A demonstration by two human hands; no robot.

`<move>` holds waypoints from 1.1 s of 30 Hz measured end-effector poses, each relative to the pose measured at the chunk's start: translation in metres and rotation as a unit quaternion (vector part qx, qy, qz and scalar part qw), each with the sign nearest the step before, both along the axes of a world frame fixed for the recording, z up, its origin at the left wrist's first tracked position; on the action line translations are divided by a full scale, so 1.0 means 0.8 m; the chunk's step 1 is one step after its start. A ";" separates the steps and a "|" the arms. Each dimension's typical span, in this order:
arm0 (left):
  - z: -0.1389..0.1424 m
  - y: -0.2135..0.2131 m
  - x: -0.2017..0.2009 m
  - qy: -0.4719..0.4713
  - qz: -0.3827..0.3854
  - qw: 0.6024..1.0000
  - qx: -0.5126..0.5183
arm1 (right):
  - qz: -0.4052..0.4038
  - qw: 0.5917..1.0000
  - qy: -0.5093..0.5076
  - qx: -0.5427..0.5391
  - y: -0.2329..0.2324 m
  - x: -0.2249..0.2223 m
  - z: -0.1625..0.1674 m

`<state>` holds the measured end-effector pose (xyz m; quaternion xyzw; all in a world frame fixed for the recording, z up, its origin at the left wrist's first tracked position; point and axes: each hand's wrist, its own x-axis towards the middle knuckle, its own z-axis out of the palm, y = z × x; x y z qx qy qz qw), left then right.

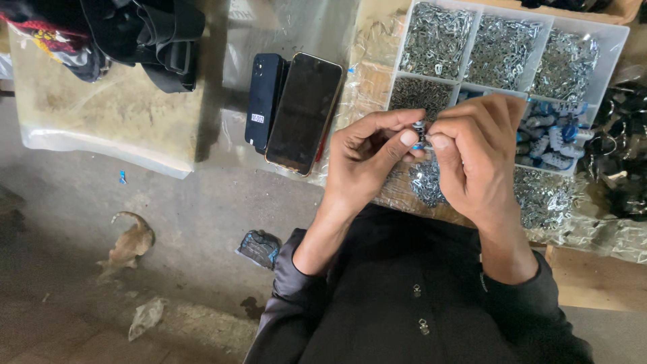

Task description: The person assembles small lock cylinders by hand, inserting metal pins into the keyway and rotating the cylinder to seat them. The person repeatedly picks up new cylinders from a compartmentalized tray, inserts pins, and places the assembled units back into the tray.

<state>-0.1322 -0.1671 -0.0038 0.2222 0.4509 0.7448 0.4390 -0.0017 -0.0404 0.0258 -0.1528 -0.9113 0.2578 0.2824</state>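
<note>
Small metal-and-blue part (419,131) pinched between thumb and forefinger tips of left hand (367,158) and right hand (475,158), both grasping it, equally near, held upright between them above compartment tray (610,42) of metal pieces; two phones (293,108) leftward.

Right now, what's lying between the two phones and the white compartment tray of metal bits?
In the head view, only crinkled clear plastic wrap over a wooden surface lies between the phones and the tray; nothing else sits there.

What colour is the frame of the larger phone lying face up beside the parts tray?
Gold, around a black screen: the larger phone, seen in the head view.
</note>
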 end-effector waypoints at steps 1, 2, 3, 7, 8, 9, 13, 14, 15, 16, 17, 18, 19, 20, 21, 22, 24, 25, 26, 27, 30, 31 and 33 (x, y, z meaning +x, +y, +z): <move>0.001 -0.001 -0.001 0.001 -0.002 1.000 0.000 | 0.003 1.000 -0.001 0.004 0.000 0.000 0.000; 0.001 -0.001 -0.001 0.003 -0.003 1.000 0.001 | 0.003 1.000 -0.002 0.009 0.000 -0.001 0.001; 0.002 -0.001 -0.001 0.004 -0.004 1.000 0.002 | 0.004 1.000 -0.003 0.013 0.000 -0.001 0.002; 0.005 -0.003 0.001 0.017 -0.003 1.000 -0.001 | -0.006 1.000 -0.009 0.027 -0.004 0.000 0.006; 0.006 -0.004 0.002 0.022 -0.002 1.000 -0.003 | -0.009 1.000 -0.010 0.025 -0.005 0.000 0.007; 0.007 -0.005 0.005 0.028 -0.002 1.000 -0.006 | -0.012 1.000 -0.011 0.022 -0.006 0.000 0.008; 0.007 -0.009 0.004 0.071 0.008 0.997 0.001 | 0.002 1.000 -0.006 -0.001 -0.008 0.002 0.015; 0.007 -0.010 0.004 0.044 0.002 0.999 -0.004 | 0.000 0.999 -0.008 -0.031 -0.008 0.002 0.017; 0.006 -0.009 0.004 0.019 -0.003 1.000 -0.009 | -0.001 0.998 -0.009 -0.060 -0.007 0.002 0.019; 0.005 -0.008 0.003 -0.004 -0.008 1.000 -0.014 | 0.002 0.998 -0.009 -0.069 -0.007 0.000 0.020; 0.004 -0.009 0.002 -0.010 -0.010 1.000 -0.011 | 0.005 0.997 -0.009 -0.079 -0.006 -0.001 0.021; 0.003 -0.008 0.000 -0.018 -0.011 1.000 -0.007 | 0.014 0.998 -0.012 -0.068 -0.005 -0.001 0.022; 0.002 -0.009 -0.001 -0.027 -0.013 1.000 -0.003 | 0.021 0.998 -0.016 -0.057 -0.004 -0.001 0.023; 0.001 -0.009 -0.001 -0.022 -0.013 1.000 0.001 | 0.025 0.999 -0.015 -0.045 -0.003 -0.002 0.024; 0.000 -0.009 -0.001 -0.017 -0.014 1.000 0.006 | 0.028 0.999 -0.015 -0.033 -0.002 -0.002 0.024; -0.001 -0.008 -0.002 -0.011 -0.015 1.000 0.012 | 0.031 0.999 -0.013 -0.020 -0.002 -0.002 0.024; -0.002 -0.008 -0.004 -0.010 -0.015 1.000 0.009 | 0.031 0.998 -0.020 -0.042 -0.001 -0.001 0.023; -0.002 -0.007 -0.005 -0.010 -0.014 1.000 0.008 | 0.034 0.998 -0.023 -0.042 0.000 -0.001 0.022; -0.002 -0.007 -0.005 -0.001 -0.011 1.000 0.005 | 0.037 0.998 -0.026 -0.042 0.000 -0.001 0.020; -0.001 -0.006 -0.005 0.007 -0.009 1.000 0.002 | 0.042 0.998 -0.028 -0.031 0.002 -0.003 0.018; 0.002 -0.009 -0.007 0.059 -0.001 0.998 -0.012 | 0.053 0.998 -0.029 -0.007 0.007 -0.008 0.011; 0.002 -0.010 -0.007 0.081 0.003 0.997 -0.018 | 0.058 0.998 -0.028 -0.001 0.007 -0.009 0.009; 0.002 -0.010 -0.008 0.055 0.002 0.998 0.000 | 0.055 0.998 -0.029 -0.003 0.006 -0.010 0.006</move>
